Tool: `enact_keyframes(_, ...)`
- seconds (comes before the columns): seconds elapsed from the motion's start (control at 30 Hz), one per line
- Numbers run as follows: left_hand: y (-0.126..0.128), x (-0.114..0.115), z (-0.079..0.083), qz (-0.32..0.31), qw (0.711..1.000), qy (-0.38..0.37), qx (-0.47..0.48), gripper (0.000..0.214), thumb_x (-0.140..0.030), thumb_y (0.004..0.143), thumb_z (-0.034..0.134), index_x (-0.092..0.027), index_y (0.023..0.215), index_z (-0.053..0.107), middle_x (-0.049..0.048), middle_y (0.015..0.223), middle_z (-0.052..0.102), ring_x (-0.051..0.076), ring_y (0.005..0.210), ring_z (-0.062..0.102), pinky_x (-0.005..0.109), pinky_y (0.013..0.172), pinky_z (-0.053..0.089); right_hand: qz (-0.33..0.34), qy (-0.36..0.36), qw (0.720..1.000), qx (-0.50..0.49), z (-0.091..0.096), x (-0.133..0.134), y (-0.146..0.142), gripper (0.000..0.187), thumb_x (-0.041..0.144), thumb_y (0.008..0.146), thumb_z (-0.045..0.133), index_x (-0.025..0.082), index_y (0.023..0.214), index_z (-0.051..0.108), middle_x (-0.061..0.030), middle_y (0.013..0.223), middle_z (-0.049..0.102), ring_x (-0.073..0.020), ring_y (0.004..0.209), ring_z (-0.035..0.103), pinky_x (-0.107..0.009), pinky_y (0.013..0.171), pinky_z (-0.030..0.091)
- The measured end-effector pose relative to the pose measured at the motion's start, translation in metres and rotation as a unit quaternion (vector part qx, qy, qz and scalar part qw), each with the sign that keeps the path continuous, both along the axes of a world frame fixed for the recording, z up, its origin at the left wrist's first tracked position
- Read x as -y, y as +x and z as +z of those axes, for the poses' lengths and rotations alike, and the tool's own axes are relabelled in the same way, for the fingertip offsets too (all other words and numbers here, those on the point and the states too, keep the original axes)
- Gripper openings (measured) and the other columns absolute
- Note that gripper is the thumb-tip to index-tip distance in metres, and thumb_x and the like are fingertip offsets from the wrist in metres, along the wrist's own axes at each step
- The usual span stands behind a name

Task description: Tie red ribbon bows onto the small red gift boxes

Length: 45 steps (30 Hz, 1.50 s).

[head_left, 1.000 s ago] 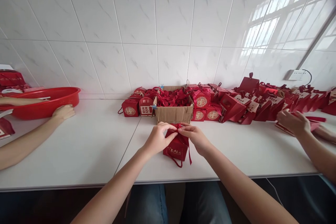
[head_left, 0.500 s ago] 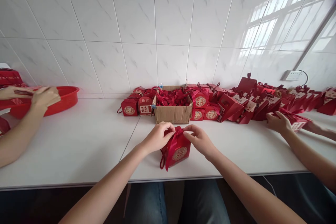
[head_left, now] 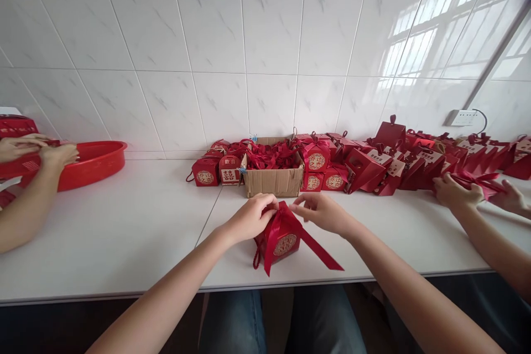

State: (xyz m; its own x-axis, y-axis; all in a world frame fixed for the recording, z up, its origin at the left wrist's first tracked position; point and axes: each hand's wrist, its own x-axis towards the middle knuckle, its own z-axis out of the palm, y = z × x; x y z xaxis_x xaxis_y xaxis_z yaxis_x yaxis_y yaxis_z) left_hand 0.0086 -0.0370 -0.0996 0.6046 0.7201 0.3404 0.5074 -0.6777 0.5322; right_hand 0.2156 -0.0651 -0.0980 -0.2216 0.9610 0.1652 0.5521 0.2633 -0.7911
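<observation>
A red gift box with a round gold emblem stands on the table in front of me. A red satin ribbon is gathered at its top, one tail hanging down the front and another slanting out to the right. My left hand is closed in a pinch on the ribbon at the top left of the box. Just right of the knot is my right hand, fingers bent and a little apart, fingertips close to the ribbon. A dark red cord loop hangs at the box's left side.
Behind the box stands a cardboard box of red ribbons, flanked by stacked red gift boxes. More boxes line the wall to the right. Co-workers' hands work at a red basin on the left and on a ribboned box at right.
A ribbon tail now extends loose to the lower right of the box. My right hand has shifted slightly right, while my left stays at the knot. The co-workers' hands have moved outward.
</observation>
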Motion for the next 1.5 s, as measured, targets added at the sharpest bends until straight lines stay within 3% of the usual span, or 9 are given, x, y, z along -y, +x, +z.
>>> enact_keyframes(0.07, 0.000, -0.001, 0.001, -0.007, 1.000, 0.002, -0.005, 0.014, -0.020, 0.085, 0.040, -0.021, 0.083, 0.054, 0.0021, 0.087, 0.061, 0.018, 0.085, 0.055, 0.029, 0.074, 0.044, 0.000, 0.021, 1.000, -0.017, 0.001, -0.008, -0.003, 0.024, 0.040, 0.080, 0.057, 0.019, 0.089, 0.064, -0.0031, 0.076, 0.067, -0.0101, 0.053, 0.050, -0.023, 0.048, 0.038)
enact_keyframes(0.17, -0.001, -0.003, 0.003, -0.014, 1.000, 0.000, -0.022, 0.015, -0.021, 0.086, 0.039, -0.020, 0.084, 0.054, 0.0024, 0.088, 0.060, 0.018, 0.084, 0.055, 0.028, 0.073, 0.045, 0.059, 0.000, 0.997, -0.046, -0.003, -0.020, -0.011, 0.030, 0.032, 0.080, 0.058, 0.019, 0.107, 0.059, -0.0054, 0.097, 0.068, -0.0093, 0.058, 0.053, -0.023, 0.051, 0.043)
enact_keyframes(0.47, -0.006, -0.008, 0.012, -0.006, 0.995, 0.032, -0.094, 0.014, -0.019, 0.085, 0.042, -0.020, 0.084, 0.056, 0.0034, 0.089, 0.060, 0.019, 0.088, 0.056, 0.031, 0.077, 0.044, 0.116, 0.094, 0.988, -0.037, -0.013, -0.030, -0.015, 0.026, 0.018, 0.075, 0.061, 0.017, 0.101, 0.057, 0.0003, 0.074, 0.061, -0.0118, 0.066, 0.056, -0.024, 0.060, 0.045)
enact_keyframes(0.73, -0.011, -0.012, 0.021, -0.002, 0.980, 0.087, -0.178, 0.016, -0.014, 0.082, 0.045, -0.019, 0.084, 0.060, 0.0046, 0.089, 0.063, 0.021, 0.088, 0.056, 0.033, 0.079, 0.043, 0.203, 0.224, 0.951, 0.064, -0.012, -0.021, -0.006, 0.028, 0.007, 0.084, 0.046, 0.020, 0.103, 0.063, -0.0057, 0.093, 0.059, -0.0138, 0.080, 0.056, -0.027, 0.071, 0.048)
enact_keyframes(0.87, -0.013, -0.013, 0.021, -0.002, 0.979, 0.092, -0.181, 0.019, -0.013, 0.081, 0.043, -0.020, 0.085, 0.060, 0.0043, 0.090, 0.063, 0.021, 0.089, 0.055, 0.033, 0.078, 0.043, 0.225, 0.247, 0.934, 0.127, -0.015, -0.019, -0.006, 0.040, 0.009, 0.090, 0.036, 0.024, 0.119, 0.059, -0.0061, 0.091, 0.054, -0.0139, 0.080, 0.055, -0.026, 0.071, 0.047)
enact_keyframes(0.97, -0.013, -0.016, 0.020, -0.005, 0.980, 0.093, -0.173, 0.018, -0.015, 0.083, 0.042, -0.020, 0.086, 0.060, 0.0043, 0.090, 0.062, 0.021, 0.091, 0.054, 0.032, 0.078, 0.043, 0.236, 0.266, 0.921, 0.161, -0.017, -0.020, -0.007, 0.041, 0.009, 0.090, 0.036, 0.025, 0.116, 0.063, -0.0054, 0.087, 0.049, -0.0133, 0.077, 0.052, -0.025, 0.069, 0.046)
enact_keyframes(1.13, -0.014, -0.023, 0.017, -0.014, 0.986, 0.058, -0.157, 0.020, -0.017, 0.084, 0.040, -0.021, 0.087, 0.059, 0.0043, 0.090, 0.060, 0.019, 0.087, 0.055, 0.031, 0.076, 0.044, 0.243, 0.281, 0.905, 0.208, -0.019, -0.024, -0.007, 0.039, 0.005, 0.085, 0.044, 0.027, 0.101, 0.072, -0.0036, 0.081, 0.041, -0.0136, 0.074, 0.045, -0.025, 0.064, 0.043)
enact_keyframes(1.33, -0.017, -0.023, 0.019, -0.049, 0.987, 0.002, -0.151, 0.014, -0.020, 0.079, 0.049, -0.022, 0.091, 0.056, 0.0030, 0.095, 0.055, 0.019, 0.093, 0.051, 0.029, 0.080, 0.043, 0.241, 0.285, 0.904, 0.209, -0.023, -0.025, -0.007, 0.032, 0.014, 0.088, 0.047, 0.028, 0.106, 0.070, -0.0038, 0.079, 0.040, -0.0149, 0.073, 0.042, -0.027, 0.064, 0.043)
enact_keyframes(1.5, -0.013, -0.024, 0.025, -0.054, 0.978, -0.046, -0.197, 0.005, -0.021, 0.074, 0.053, -0.021, 0.078, 0.050, 0.0024, 0.094, 0.050, 0.021, 0.098, 0.047, 0.031, 0.081, 0.043, 0.242, 0.286, 0.906, 0.199, -0.023, -0.025, -0.009, 0.030, 0.017, 0.090, 0.045, 0.025, 0.103, 0.072, -0.0044, 0.081, 0.042, -0.0149, 0.074, 0.043, -0.028, 0.065, 0.043)
